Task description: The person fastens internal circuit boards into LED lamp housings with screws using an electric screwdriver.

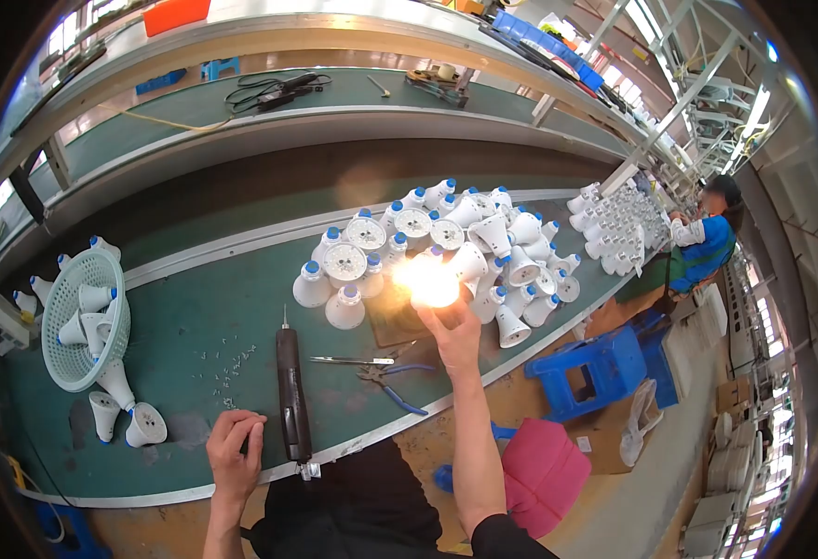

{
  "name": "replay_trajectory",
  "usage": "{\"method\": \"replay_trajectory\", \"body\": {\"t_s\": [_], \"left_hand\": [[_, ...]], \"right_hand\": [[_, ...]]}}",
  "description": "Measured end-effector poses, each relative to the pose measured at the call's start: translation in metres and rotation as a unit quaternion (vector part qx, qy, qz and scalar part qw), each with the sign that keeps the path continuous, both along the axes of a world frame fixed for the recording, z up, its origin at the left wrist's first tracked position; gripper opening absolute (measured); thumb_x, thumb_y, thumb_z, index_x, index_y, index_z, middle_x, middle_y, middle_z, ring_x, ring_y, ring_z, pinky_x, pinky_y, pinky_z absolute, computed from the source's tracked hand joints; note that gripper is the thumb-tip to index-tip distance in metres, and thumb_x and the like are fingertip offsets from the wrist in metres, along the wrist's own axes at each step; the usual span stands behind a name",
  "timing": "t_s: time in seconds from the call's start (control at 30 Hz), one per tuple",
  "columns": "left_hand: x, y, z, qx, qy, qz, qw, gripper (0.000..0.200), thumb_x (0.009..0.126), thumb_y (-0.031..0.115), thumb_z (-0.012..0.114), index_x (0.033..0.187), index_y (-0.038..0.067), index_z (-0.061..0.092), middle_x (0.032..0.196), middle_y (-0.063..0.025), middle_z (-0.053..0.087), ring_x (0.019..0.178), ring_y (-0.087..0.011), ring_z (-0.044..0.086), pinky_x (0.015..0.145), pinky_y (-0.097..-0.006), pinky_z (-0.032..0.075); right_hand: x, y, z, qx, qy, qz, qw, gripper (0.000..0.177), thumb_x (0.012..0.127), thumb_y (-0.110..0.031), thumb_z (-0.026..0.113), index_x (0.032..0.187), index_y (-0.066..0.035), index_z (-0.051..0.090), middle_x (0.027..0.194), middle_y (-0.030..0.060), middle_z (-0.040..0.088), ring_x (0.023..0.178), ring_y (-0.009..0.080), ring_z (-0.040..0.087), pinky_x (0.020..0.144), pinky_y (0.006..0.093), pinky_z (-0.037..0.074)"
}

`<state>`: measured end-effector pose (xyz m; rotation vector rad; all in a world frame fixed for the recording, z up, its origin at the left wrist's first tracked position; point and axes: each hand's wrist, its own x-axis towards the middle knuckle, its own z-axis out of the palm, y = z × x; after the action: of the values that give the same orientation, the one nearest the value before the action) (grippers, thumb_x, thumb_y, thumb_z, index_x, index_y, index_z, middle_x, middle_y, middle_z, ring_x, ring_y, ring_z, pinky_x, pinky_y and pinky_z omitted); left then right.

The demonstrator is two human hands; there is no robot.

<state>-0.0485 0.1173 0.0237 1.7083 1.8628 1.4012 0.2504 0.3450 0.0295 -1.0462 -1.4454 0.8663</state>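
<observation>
My right hand (453, 334) reaches forward over the green bench and holds a lit bulb (425, 280) that glows brightly, right beside a heap of white bulb housings with blue caps (483, 244). My left hand (235, 454) rests near the bench's front edge (362, 445), fingers curled, next to a dark electric screwdriver (290, 391); nothing shows in it.
A white basket (81, 319) with several white housings lies tipped at the left, more housings beside it. Tweezers (348, 361) and blue-handled pliers (392, 384) lie mid-bench, small screws (227, 358) scattered nearby. A blue stool (588, 371) stands below. Another person (707, 240) works at the far right.
</observation>
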Motion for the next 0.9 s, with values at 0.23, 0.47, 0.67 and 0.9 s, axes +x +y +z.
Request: {"method": "replay_trajectory", "body": {"t_s": [0.23,0.47,0.67,0.9], "left_hand": [[-0.001,0.000,-0.001,0.002,0.002,0.000,1.000,0.005,0.087,-0.002,0.068,0.092,0.000,0.070,0.093,-0.0126,0.067,0.083,-0.0274,0.066,0.073,-0.0352,0.052],[0.000,0.000,0.001,0.004,0.007,-0.003,1.000,0.005,0.087,-0.002,0.068,0.092,0.000,0.070,0.092,-0.0125,0.067,0.083,-0.0277,0.066,0.073,-0.0357,0.053],[0.000,0.000,0.000,0.000,0.006,-0.003,1.000,0.005,0.087,-0.002,0.068,0.091,0.000,0.070,0.092,-0.0122,0.067,0.083,-0.0275,0.066,0.073,-0.0358,0.053],[-0.001,0.000,0.001,0.002,0.009,-0.003,1.000,0.005,0.088,-0.002,0.067,0.091,0.000,0.070,0.091,-0.0124,0.067,0.082,-0.0275,0.066,0.072,-0.0354,0.052]], "right_hand": [[0.007,0.002,-0.009,-0.020,-0.027,0.012,0.999,0.037,0.088,-0.008,0.077,0.122,0.002,0.067,0.113,0.0040,0.070,0.103,0.0109,0.064,0.094,0.0270,0.049],[0.004,0.004,-0.009,-0.004,0.002,-0.016,1.000,0.027,0.083,-0.009,0.080,0.106,0.001,0.071,0.106,0.0076,0.071,0.097,0.0164,0.064,0.089,0.0310,0.049],[0.010,0.006,-0.015,-0.025,-0.006,0.022,0.999,0.042,0.086,-0.006,0.077,0.125,0.003,0.064,0.116,0.0049,0.069,0.105,0.0118,0.064,0.094,0.0274,0.050],[0.009,0.003,-0.009,-0.042,-0.053,-0.019,0.998,0.040,0.085,-0.006,0.079,0.121,0.002,0.066,0.112,0.0047,0.070,0.102,0.0117,0.065,0.092,0.0272,0.050]]}}
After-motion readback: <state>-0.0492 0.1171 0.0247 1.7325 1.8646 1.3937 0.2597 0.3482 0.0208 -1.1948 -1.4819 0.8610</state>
